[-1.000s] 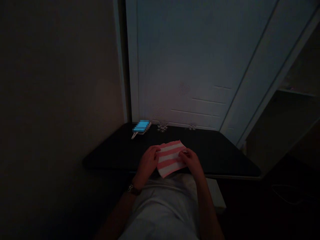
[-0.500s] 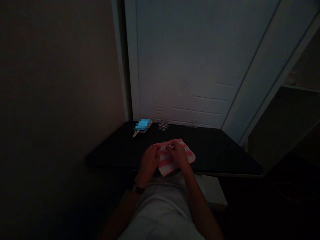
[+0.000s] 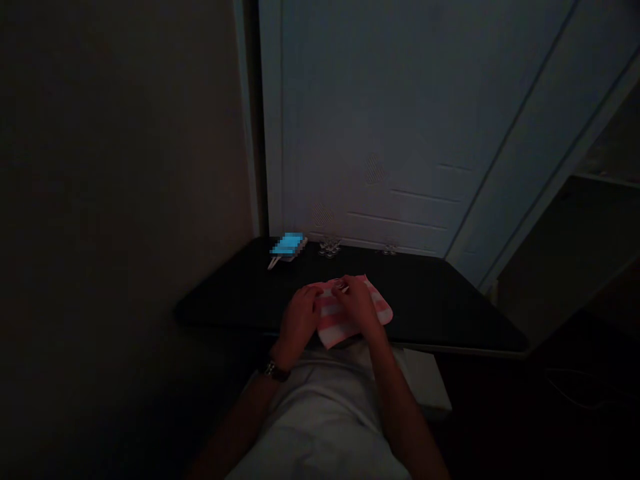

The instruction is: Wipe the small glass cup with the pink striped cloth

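Observation:
A pink-and-white striped cloth [image 3: 334,323] lies spread near the front edge of the black tabletop [image 3: 435,300]. My left hand [image 3: 300,319], with a watch on its wrist, has its fingers curled over the cloth's left edge. Between the fingertips of my right hand [image 3: 359,305] is a small shiny, clear round piece [image 3: 341,285], held over the upper part of the cloth. Dim light hides its exact kind. Behind the cloth stands a cluster of small clear shiny pieces [image 3: 330,248], and a few similar pieces [image 3: 390,249] are farther right.
A device with a blurred blue screen [image 3: 288,245] rests at the table's back left, a pale strip or cable at its near end. A white panel with heart patterns [image 3: 374,170] rises behind the table. Below the front edge, right of my lap, is a white box-like object [image 3: 427,380].
The view has shifted slightly. Both hands stay at the cloth, with the small shiny piece still in my right fingertips. My fingers have moved only a little.

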Tool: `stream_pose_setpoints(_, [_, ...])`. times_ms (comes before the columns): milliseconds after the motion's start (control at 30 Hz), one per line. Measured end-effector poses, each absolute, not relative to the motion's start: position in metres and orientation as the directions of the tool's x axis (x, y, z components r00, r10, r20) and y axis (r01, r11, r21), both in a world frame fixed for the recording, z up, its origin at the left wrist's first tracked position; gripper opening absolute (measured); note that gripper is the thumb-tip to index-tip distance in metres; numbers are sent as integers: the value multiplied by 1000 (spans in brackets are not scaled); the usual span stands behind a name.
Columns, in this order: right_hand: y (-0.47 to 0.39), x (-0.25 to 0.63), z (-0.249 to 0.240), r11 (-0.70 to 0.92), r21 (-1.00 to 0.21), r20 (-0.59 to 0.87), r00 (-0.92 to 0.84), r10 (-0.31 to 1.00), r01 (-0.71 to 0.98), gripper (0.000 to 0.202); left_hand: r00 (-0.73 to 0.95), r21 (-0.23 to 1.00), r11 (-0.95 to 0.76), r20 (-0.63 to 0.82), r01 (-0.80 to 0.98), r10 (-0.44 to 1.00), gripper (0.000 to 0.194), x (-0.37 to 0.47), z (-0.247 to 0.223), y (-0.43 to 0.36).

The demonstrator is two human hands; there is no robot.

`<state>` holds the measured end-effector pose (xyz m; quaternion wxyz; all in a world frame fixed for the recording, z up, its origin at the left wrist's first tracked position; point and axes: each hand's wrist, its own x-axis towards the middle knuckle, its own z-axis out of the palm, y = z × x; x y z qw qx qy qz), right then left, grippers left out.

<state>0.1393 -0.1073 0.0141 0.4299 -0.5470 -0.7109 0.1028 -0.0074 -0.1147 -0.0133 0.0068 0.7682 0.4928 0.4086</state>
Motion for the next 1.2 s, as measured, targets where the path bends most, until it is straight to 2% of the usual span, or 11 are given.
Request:
stream_pose_setpoints(67, [-109, 128, 13, 400, -599, 505, -61, 861, 694, 8, 186, 408, -521, 625, 750, 758, 30, -7, -12, -116])
stream_pose_setpoints(167, [-116, 141, 9, 357, -612, 514, 13, 858, 706, 11, 197, 399, -523, 622, 754, 758, 28, -7, -11, -117])
stream_pose_setpoints(300, [-127, 189, 5, 157, -637, 474, 223, 852, 755, 11, 190, 404, -506, 608, 762, 771, 25, -7, -12, -116])
stream_pose_setpoints(433, [-138, 210, 1, 93, -632, 492, 306, 815, 769, 13, 190, 421, -513, 605, 748, 773, 25, -8, -11, -115])
stream_pose_setpoints(533, [-144, 198, -1, 99, -612, 519, 304, 799, 785, 14, 170, 404, -497, 620, 768, 766, 24, -8, -6, -124])
stream_pose_setpoints(700, [-147, 182, 5, 98, -575, 510, 263, 819, 812, 8, 244, 261, -458, 574, 850, 781, 26, -2, -1, -148])
stream_pose_setpoints(867, [-142, 159, 18, 233, -582, 517, 133, 845, 779, 9, 304, 121, -419, 516, 900, 801, 25, -3, -6, -141])
stream_pose_setpoints(1033, [-138, 131, 16, 308, -555, 523, 37, 851, 773, 15, 335, 120, -459, 526, 880, 781, 30, -10, -11, -129])
stream_pose_setpoints(1200, [-141, 180, 3, 206, -671, 451, 171, 876, 713, 13, 322, 172, -481, 548, 860, 772, 30, -12, -16, -125])
